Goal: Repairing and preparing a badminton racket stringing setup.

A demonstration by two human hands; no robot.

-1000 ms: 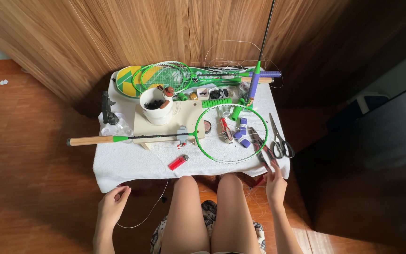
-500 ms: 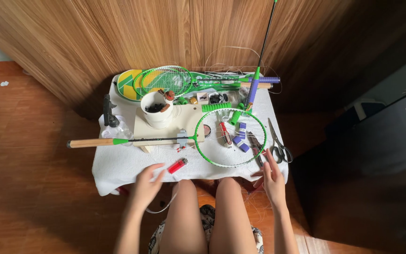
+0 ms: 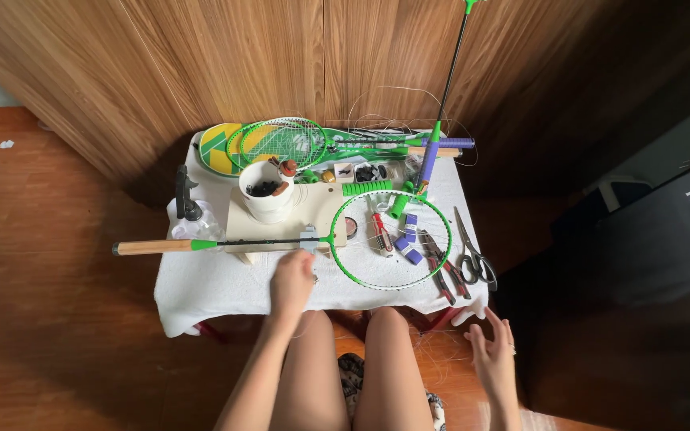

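Since the earlier frame, your left hand (image 3: 292,281) has travelled up from the table's front edge to the cloth just below the shaft of the green-framed badminton racket with the wooden-coloured grip (image 3: 225,242); the small red object that lay there before is now out of sight beneath it. Your right hand (image 3: 493,359) has dropped from beside the tools to below the table's right corner.

Left hand: knuckles up, fingers curled down onto the white tablecloth (image 3: 201,287); whether they have hold of anything cannot be told.
Right hand: fingers spread wide, holding nothing, off the table.
Racket: flat across the table, grip overhanging the left edge, round head at centre right, unmoved.
Inside the racket head: small purple rolls (image 3: 406,239) and a red-handled tool (image 3: 382,235).
Right of the head: red-handled pliers (image 3: 443,270), then black-handled scissors (image 3: 473,259), side by side.
Under the shaft: pale wooden board (image 3: 281,219) bearing a white cup (image 3: 266,192).
Left of the board: clear spray bottle with black top (image 3: 189,209).
Rear of table: two more green rackets (image 3: 297,144), lying across a yellow-and-green cover (image 3: 219,148).
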